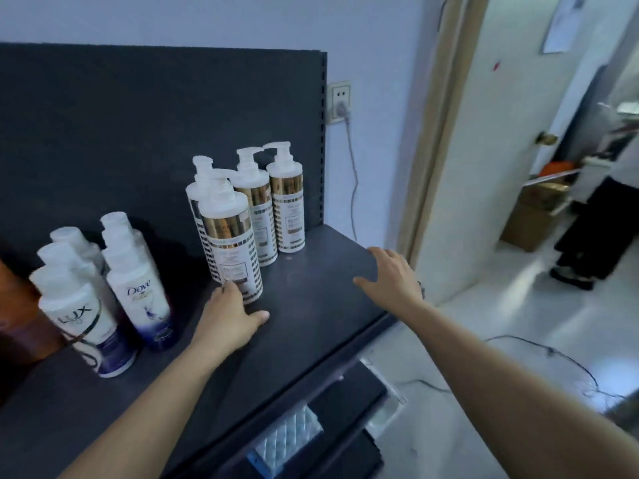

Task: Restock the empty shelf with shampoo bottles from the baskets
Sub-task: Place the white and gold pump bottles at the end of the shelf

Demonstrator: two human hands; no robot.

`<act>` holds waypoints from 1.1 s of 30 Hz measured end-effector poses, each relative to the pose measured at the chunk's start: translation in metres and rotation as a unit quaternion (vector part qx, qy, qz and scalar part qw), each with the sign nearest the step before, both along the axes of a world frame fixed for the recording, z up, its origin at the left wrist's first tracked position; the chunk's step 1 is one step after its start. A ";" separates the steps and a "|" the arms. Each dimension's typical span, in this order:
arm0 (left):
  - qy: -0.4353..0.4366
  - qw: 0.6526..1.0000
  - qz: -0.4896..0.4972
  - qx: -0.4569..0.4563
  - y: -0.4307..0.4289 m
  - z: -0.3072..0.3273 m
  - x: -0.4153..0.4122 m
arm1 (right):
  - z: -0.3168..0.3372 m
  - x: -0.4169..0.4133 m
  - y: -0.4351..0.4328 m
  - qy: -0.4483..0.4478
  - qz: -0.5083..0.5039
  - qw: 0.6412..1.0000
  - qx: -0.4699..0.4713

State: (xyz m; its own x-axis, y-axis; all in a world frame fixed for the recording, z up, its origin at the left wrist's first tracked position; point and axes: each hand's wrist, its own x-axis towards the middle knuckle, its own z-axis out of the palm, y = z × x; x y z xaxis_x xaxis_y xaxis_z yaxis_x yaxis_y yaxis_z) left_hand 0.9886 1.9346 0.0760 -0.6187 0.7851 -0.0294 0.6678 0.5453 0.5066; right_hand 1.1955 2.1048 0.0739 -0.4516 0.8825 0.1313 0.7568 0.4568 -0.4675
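Note:
Several white pump bottles with gold bands stand upright on the dark shelf (311,305). My left hand (228,316) rests on the shelf at the base of the nearest pump bottle (230,236), its fingers relaxed and its fingertips touching the bottle's lower label. My right hand (390,274) hovers open over the shelf's right end, holding nothing. Further left stand a Dove bottle (138,288) and a Lux bottle (86,323), with more white-capped bottles behind them. No basket is in view.
A brown bottle (17,305) sits at the far left edge. A wall socket with a plugged cable (340,105) is right of the shelf's back panel. An open doorway (518,167) shows a person's legs and cartons. Cables lie on the floor (553,357). Lower shelves hold a silver pack (290,437).

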 end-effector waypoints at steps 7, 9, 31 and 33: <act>0.094 0.968 -0.228 0.050 -0.017 0.008 0.096 | -0.015 0.124 -0.106 -0.036 -0.148 0.988 -0.007; 0.122 0.945 -0.295 0.065 -0.019 0.005 0.133 | -0.022 0.160 -0.135 -0.056 -0.188 0.981 -0.016; 0.173 0.764 -0.620 -0.027 -0.155 -0.119 0.568 | -0.114 0.551 -0.450 -0.122 -0.454 0.865 -0.174; 0.176 0.748 -0.639 -0.030 -0.171 -0.128 0.597 | -0.125 0.573 -0.469 -0.127 -0.463 0.855 -0.195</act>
State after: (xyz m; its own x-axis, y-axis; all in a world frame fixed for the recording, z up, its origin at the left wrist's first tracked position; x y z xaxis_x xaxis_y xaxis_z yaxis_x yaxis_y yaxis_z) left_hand 1.5854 1.7637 -0.0520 0.6588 0.7455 -0.1009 0.7493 -0.6382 0.1768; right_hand 1.7683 1.6360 -0.0513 0.4939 0.8319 -0.2530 0.8097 -0.5461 -0.2149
